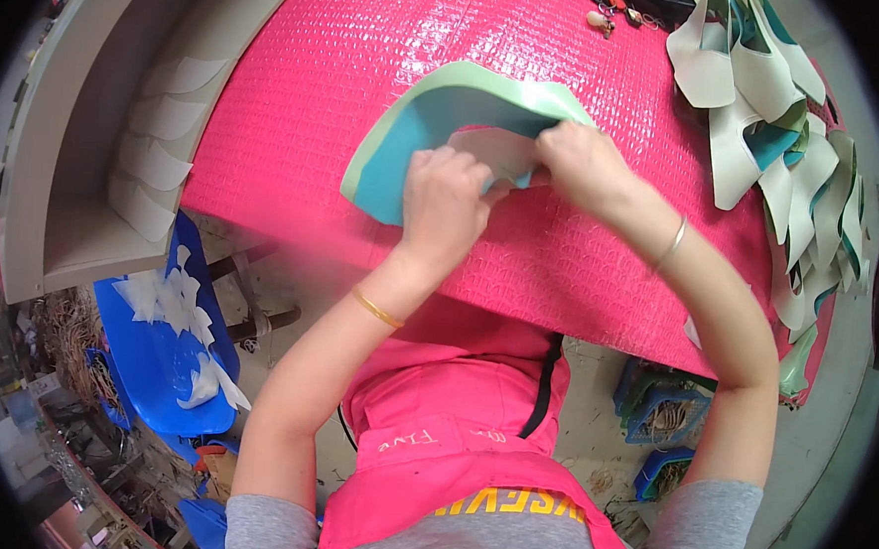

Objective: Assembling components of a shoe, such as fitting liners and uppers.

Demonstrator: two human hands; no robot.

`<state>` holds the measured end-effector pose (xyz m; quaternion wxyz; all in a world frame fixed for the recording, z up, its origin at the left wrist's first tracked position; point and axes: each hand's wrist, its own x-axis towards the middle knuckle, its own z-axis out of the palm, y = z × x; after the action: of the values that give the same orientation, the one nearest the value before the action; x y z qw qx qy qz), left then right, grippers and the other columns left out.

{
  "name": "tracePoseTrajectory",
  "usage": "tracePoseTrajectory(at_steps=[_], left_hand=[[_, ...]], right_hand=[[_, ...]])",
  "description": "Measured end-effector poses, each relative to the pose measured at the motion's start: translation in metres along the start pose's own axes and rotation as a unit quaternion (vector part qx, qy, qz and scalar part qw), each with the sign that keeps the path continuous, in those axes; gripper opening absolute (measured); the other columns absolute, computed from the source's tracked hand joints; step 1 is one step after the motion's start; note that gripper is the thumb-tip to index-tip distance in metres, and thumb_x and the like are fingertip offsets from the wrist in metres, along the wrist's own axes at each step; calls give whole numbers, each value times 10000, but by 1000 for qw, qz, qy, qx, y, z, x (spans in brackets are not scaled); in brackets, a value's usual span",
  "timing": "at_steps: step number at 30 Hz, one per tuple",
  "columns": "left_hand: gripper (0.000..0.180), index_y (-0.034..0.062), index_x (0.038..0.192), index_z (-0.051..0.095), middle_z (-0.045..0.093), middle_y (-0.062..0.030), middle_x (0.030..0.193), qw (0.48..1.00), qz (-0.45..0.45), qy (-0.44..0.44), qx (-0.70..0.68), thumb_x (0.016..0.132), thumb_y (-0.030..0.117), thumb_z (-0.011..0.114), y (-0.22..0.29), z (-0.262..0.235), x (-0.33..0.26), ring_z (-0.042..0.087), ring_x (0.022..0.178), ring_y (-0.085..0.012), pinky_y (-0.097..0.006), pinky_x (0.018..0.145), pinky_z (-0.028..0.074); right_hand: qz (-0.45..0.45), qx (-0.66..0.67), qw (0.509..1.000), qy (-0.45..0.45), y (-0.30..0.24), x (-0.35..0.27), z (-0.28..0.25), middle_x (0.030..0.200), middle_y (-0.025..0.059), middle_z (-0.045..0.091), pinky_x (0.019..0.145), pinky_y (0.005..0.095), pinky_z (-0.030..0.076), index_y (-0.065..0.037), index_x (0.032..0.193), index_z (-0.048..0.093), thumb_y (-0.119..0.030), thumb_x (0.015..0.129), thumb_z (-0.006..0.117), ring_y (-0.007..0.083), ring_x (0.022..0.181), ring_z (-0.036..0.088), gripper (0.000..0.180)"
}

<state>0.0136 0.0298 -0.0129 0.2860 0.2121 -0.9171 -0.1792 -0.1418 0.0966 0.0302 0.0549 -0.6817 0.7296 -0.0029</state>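
Observation:
A curved shoe upper (391, 163), teal on its inner face with a pale green edge, lies partly raised over the pink table. My left hand (446, 200) is closed on its near edge, fingers curled and knuckles up. To the right, my right hand (582, 163) pinches the same upper at its other end. Between the hands a whitish piece (496, 148) shows inside the curve; I cannot tell whether it is part of the upper. The fingertips of both hands are largely hidden.
The table has a shiny pink cover (300, 98). Many white and teal uppers (735, 131) are heaped at the right. Pale cut pieces (164, 116) line a grey shelf (98, 147) on the left. White scraps lie on a blue chair (171, 370); baskets (665, 421) stand below.

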Motion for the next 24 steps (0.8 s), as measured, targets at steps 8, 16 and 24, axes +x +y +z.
tracePoseTrajectory(at_steps=[8, 16, 24], left_hand=[[227, 91, 881, 666, 610, -177, 720, 974, -164, -147, -44, 673, 180, 650, -2, -7, 26, 589, 690, -336, -386, 656, 466], [224, 93, 854, 674, 603, -186, 676, 959, -174, -221, 24, 669, 217, 659, -8, -3, 38, 589, 664, -333, -404, 626, 463], [213, 23, 888, 629, 602, -142, 907, 991, 51, -31, 119, 697, 116, 617, 18, -16, 11, 590, 804, -286, -366, 709, 468]], right_hand=[[62, 158, 951, -258, 13, 39, -25, 722, 143, 632, 643, 344, 474, -50, 832, 672, -170, 640, 698, 261, 684, 607, 228], [22, 79, 969, -234, 12, 45, -20, 726, 126, 632, 639, 357, 473, -83, 818, 685, -217, 602, 725, 262, 685, 606, 257], [-19, -74, 994, -83, -2, 31, -7, 729, 167, 624, 596, 356, 516, -12, 696, 629, -224, 624, 707, 288, 693, 629, 237]])
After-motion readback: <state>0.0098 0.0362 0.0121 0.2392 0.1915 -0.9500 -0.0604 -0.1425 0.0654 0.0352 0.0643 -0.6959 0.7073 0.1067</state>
